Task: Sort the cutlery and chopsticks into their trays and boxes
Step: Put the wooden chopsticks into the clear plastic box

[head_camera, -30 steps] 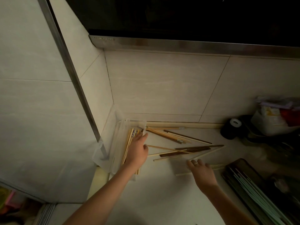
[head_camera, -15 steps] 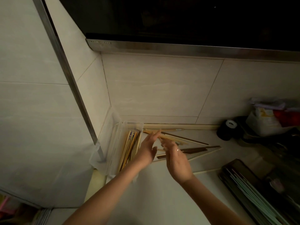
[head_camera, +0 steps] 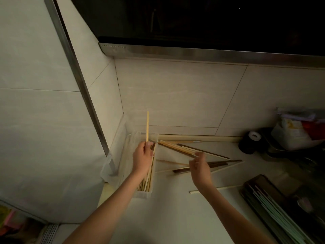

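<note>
Partly done: left hand (head_camera: 142, 158) pinches a pale wooden chopstick (head_camera: 147, 126) over the clear plastic box (head_camera: 123, 152); right hand (head_camera: 199, 167) released; loose chopsticks (head_camera: 202, 152) remain on the bench (head_camera: 175, 208).

Both arms are bare and reach forward from the bottom of the view; the left arm comes up from the lower left, the right arm from the lower right; the left hand (head_camera: 142, 157) is raised with its back to the camera, and its fingers and thumb pinch the bottom end of one pale chopstick (head_camera: 147, 126), which stands almost straight up; the right hand (head_camera: 200, 167) is lower and well apart from the left; its fingers are loosely curled and spread a little; whether they touch anything cannot be told.
</note>
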Demonstrator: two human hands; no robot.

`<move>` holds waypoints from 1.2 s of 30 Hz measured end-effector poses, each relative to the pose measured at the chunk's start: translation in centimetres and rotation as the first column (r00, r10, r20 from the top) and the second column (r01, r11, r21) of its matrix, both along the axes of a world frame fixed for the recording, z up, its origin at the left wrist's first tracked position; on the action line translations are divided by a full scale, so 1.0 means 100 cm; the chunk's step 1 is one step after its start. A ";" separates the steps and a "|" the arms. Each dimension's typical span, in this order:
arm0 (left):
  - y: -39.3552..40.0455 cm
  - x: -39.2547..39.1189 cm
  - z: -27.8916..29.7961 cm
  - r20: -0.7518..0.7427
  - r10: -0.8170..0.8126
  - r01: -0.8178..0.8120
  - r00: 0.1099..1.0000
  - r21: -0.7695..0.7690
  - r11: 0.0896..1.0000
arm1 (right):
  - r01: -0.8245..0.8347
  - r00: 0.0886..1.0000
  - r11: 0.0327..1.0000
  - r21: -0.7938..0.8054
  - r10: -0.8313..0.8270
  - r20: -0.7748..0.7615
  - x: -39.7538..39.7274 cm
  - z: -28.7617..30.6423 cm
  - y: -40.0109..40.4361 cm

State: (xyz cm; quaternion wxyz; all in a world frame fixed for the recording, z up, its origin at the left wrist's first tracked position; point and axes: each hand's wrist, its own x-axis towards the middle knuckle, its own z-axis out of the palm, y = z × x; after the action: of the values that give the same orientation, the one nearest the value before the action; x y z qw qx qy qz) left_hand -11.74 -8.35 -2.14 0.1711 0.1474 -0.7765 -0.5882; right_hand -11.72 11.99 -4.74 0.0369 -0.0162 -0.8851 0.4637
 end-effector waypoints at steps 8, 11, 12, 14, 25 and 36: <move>-0.021 0.010 -0.020 0.386 -0.021 0.204 0.922 -0.441 0.874 | -0.077 0.970 0.890 0.450 -0.037 0.239 0.022 -0.043 0.057; -0.019 0.014 -0.021 0.421 -0.046 0.250 0.906 -0.443 0.861 | -0.195 0.955 0.810 0.554 0.028 0.295 0.026 -0.047 0.071; -0.019 0.014 -0.021 0.427 -0.044 0.247 0.903 -0.434 0.867 | -0.228 0.950 0.799 0.557 0.056 0.309 0.026 -0.046 0.074; -0.018 0.013 -0.021 0.423 -0.056 0.246 0.905 -0.410 0.878 | -0.283 0.936 0.797 0.534 0.108 0.336 0.026 -0.045 0.081; -0.002 0.007 -0.020 0.256 -0.197 0.298 0.946 -0.455 0.839 | -0.367 0.928 0.678 0.636 0.227 0.294 0.036 -0.038 0.084; 0.036 0.006 -0.015 0.316 -0.595 0.653 0.739 -0.120 0.748 | -0.210 0.967 0.968 0.136 0.226 -0.114 0.022 0.017 0.012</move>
State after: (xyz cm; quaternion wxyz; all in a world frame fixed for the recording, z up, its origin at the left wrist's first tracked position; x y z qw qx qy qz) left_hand -11.10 -4.75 -3.67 -0.1241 -0.0679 -0.8567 -0.4961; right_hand -9.47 13.18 -3.01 0.0436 0.1136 -0.9040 0.4099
